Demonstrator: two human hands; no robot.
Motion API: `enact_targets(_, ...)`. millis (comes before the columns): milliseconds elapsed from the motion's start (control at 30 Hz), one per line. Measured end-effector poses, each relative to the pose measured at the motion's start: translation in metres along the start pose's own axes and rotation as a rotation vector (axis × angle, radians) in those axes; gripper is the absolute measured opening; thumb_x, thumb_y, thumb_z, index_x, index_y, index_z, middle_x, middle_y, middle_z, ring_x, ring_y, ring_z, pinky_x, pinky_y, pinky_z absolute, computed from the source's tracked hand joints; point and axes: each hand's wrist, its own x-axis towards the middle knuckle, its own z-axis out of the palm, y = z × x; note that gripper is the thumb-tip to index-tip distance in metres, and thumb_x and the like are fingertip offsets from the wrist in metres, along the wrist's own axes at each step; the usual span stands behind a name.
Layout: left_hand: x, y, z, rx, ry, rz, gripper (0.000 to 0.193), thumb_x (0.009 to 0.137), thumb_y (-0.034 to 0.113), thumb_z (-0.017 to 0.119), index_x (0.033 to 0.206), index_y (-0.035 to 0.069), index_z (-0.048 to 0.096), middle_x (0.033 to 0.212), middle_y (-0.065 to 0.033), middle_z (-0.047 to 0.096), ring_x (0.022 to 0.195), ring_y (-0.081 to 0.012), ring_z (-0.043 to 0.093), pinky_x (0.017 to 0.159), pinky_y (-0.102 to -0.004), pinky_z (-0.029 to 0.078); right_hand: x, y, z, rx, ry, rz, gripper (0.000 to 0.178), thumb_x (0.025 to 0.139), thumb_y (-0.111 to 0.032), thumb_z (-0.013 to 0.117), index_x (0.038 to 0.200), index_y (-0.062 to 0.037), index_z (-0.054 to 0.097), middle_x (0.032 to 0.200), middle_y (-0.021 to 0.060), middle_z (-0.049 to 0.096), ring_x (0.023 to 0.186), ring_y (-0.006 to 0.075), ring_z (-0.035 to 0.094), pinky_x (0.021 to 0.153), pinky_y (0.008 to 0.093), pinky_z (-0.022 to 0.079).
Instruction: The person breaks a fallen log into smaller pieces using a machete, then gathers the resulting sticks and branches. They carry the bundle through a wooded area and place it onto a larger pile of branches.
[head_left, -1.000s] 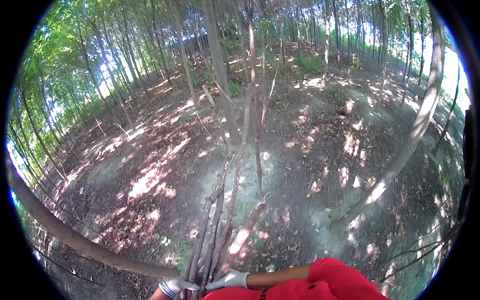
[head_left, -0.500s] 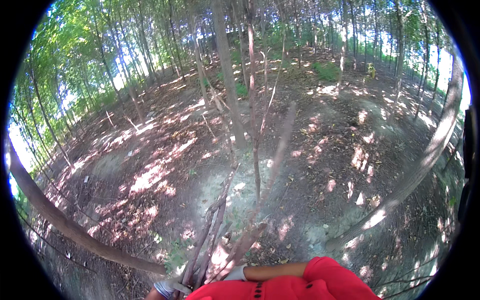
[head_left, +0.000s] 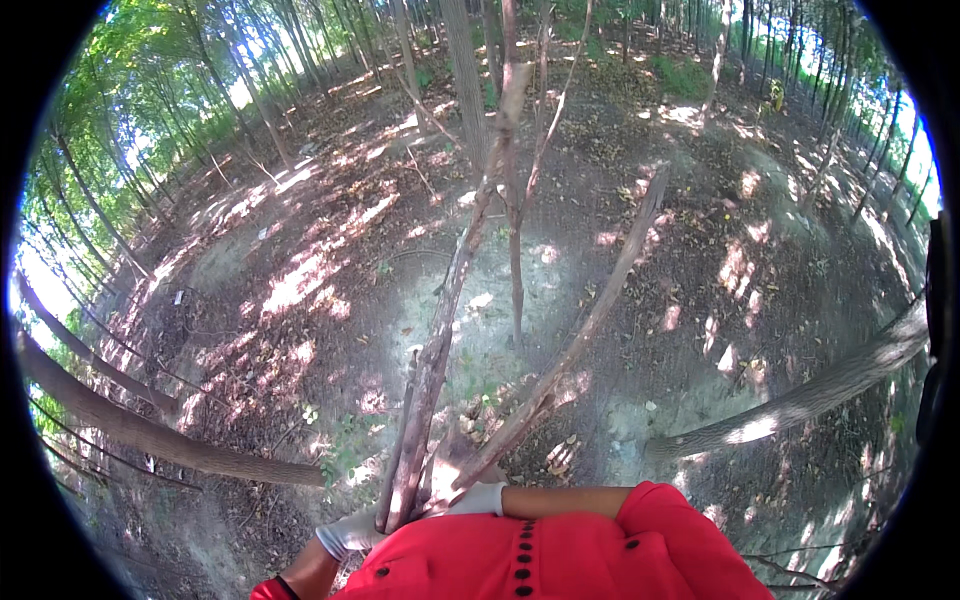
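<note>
Bundle: several long, bare, grey-brown dead branches (head_left: pixel 440 330), rough-barked, one forked off to the right.
Axis: lengthwise away from the person, butt ends at the chest, tips fanned out over the forest floor (head_left: pixel 300 300).
Left hand (head_left: pixel 350 530): white-gloved, clamped round the butt ends.
Right hand (head_left: pixel 478 498): white-gloved, closed against the same branches, above a red shirt (head_left: pixel 560 555).

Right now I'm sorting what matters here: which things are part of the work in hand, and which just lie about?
In hand:
left hand, gloved
right hand, gloved
bundle of sticks

Lying about:
thin sapling
leaning trunk
leaf-strewn ground
</note>
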Motion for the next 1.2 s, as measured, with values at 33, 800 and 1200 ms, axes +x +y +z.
enact_targets(33,0.008,0.008,-0.006,-0.003,-0.016,0.011,0.1,0.07,0.026,0.084,0.147,0.003,0.024,0.144,-0.0113,0.039,0.131,-0.0226,0.039,0.109,-0.0371,0.033,0.006,0.002,-0.007,-0.056,0.01,-0.032,0.039,0.094,-0.036,0.045,0.118,-0.0109,0.063,0.121,0.0104,0.061,0.114,0.0266,0.055,0.1,0.0363,0.039)
enact_targets(800,0.101,0.077,-0.182,0.011,-0.113,-0.054,0.092,0.065,0.021,0.087,0.14,0.001,0.038,0.132,-0.0111,0.053,0.12,-0.0199,0.05,0.104,-0.0351,0.038,0.113,0.001,-0.145,0.481,0.577,0.206,0.056,0.08,-0.032,0.075,0.123,-0.0021,0.058,0.117,0.0108,0.064,0.108,0.0203,0.059,0.098,0.0345,0.045)
enact_targets(1200,0.141,0.114,-0.059,0.193,-0.01,-0.085,0.089,0.066,0.017,0.086,0.139,0.002,0.039,0.128,-0.0082,0.056,0.115,-0.0178,0.054,0.098,-0.0345,0.044,0.015,0.042,-0.125,0.338,0.628,0.193,0.045,0.077,-0.043,0.077,0.101,-0.005,0.069,0.088,0.0073,0.071,0.084,0.0165,0.065,0.079,0.0306,0.051)
